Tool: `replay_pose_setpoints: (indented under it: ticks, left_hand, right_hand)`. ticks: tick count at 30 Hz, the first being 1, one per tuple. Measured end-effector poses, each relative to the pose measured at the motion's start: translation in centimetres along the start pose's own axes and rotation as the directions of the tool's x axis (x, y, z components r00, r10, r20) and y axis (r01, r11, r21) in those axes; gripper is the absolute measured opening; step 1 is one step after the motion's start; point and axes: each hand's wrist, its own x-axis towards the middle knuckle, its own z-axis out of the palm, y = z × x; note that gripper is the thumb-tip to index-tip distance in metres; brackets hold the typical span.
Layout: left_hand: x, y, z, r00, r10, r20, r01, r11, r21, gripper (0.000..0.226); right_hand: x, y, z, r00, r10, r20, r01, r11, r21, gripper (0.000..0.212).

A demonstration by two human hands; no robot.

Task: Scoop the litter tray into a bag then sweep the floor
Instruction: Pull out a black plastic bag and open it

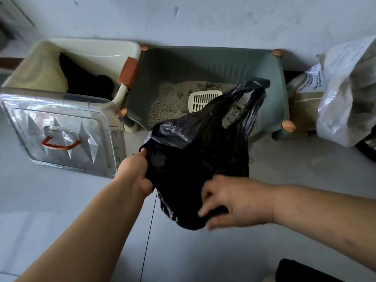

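Two hands, one bag, nothing scooped yet by the look of it.

Floor [61, 200]: pale grey, smooth, hard, with some grit near the tray front.

Litter tray [203, 64]: green plastic, stiff, high ribbed back wall, round copper-coloured knobs at the corners. It stands against the wall and holds grey, grainy, clumpy litter [173, 96].

Cream tub [91, 51]: rigid plastic just left of the tray, orange handle, something dark inside.

Clear lid [61, 129]: hard see-through plastic with an orange handle, in front of the tub.

Sack [345, 94]: crinkly printed plastic, slumped to the right of the tray.

Black bag [195, 159]: thin, glossy film with carrier-type handle loops, held in the air in front of the tray, loops pointing toward the litter. It looks limp and very light, slippery, easy to tear and with no shape of its own. Best taken at the mouth edge or loops and spread wide. It will sag once litter goes in, so it will likely need support underneath.

Left hand [134, 174]: fingers clenched on the bag's left edge, pinching the film.

Right hand [234, 200]: slightly blurred, fingers curled into the near end of the bag, grasping it.

Scoop [201, 98]: cream slotted plastic, stiff, lying in the litter. Its handle is hidden behind the bag, but that is likely the place to grab.
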Motion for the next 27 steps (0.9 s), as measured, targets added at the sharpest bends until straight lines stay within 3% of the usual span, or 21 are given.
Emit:
replay_pose_setpoints:
  ticks: [2,4,5,7,8,10,11,12,13,14,15,17,21,24,27]
  left_hand:
    - [-0.1,-0.1,-0.2,0.998,0.027,0.057,-0.031,0.996,0.079,0.032]
    - [-0.8,-0.4,0.2,0.993,0.034,0.113,-0.053,0.986,0.161,0.031]
    - [-1.3,-0.7,0.7,0.988,0.024,0.152,-0.053,0.98,0.19,0.031]
    - [-2.5,-1.2,1.5,0.975,-0.006,0.22,-0.047,0.97,0.237,0.033]
    - [-3.1,-1.2,1.8,0.966,-0.022,0.259,-0.047,0.965,0.257,0.034]
    - [-3.8,-1.2,2.1,0.942,-0.02,0.336,-0.078,0.958,0.275,0.037]
    - [-4.2,-1.0,2.1,0.935,-0.004,0.355,-0.101,0.956,0.276,0.039]
    - [-4.4,-0.9,2.0,0.937,0.036,0.346,-0.147,0.943,0.299,0.043]
    - [-4.4,-0.9,1.9,0.94,0.098,0.328,-0.215,0.915,0.343,0.048]
    - [-4.2,-0.9,1.8,0.936,0.168,0.309,-0.293,0.859,0.42,0.056]
    - [-4.0,-1.1,1.6,0.923,0.241,0.3,-0.368,0.778,0.509,0.063]
    - [-3.6,-1.8,1.3,0.89,0.323,0.323,-0.456,0.659,0.598,0.068]
    - [-3.0,-3.0,0.7,0.869,0.26,0.42,-0.473,0.681,0.559,0.065]
    - [-3.4,-2.7,0.6,0.811,0.013,0.584,-0.443,0.667,0.599,0.065]
    - [-3.4,-2.8,0.5,0.797,-0.211,0.566,-0.387,0.541,0.746,0.053]
  right_hand:
    - [0.0,0.7,-1.2,0.927,0.023,-0.375,-0.022,1.0,0.007,0.045]
    - [0.3,1.3,-2.2,0.759,0.067,-0.647,-0.118,0.992,-0.037,0.067]
    - [0.5,1.5,-2.7,0.726,0.127,-0.676,-0.196,0.98,-0.026,0.086]
    - [0.7,1.7,-4.0,0.746,0.285,-0.602,-0.332,0.943,0.035,0.108]
    - [0.8,1.9,-4.3,0.777,0.341,-0.528,-0.372,0.927,0.051,0.103]
    - [0.8,2.4,-4.0,0.786,0.457,-0.416,-0.391,0.889,0.238,0.063]
    - [0.9,2.6,-3.5,0.737,0.567,-0.369,-0.386,0.801,0.458,0.04]
    - [1.1,2.5,-3.2,0.665,0.691,-0.285,-0.326,0.611,0.721,0.025]
    - [1.3,2.6,-2.9,0.616,0.77,-0.167,-0.189,0.351,0.917,0.022]
    - [1.5,2.7,-2.8,0.587,0.809,-0.032,-0.057,0.08,0.995,0.022]
    - [1.5,3.2,-2.5,0.564,0.823,0.066,0.034,-0.102,0.994,0.024]
    - [1.5,4.2,-2.1,0.523,0.832,0.185,0.083,-0.266,0.96,0.028]
    - [1.5,5.1,-0.8,0.468,0.843,0.266,0.0,-0.3,0.954,0.036]
    - [1.2,6.3,0.0,0.372,0.906,0.203,-0.038,-0.204,0.978,0.034]
    - [1.2,7.3,0.1,0.316,0.938,0.141,-0.046,-0.134,0.99,0.035]
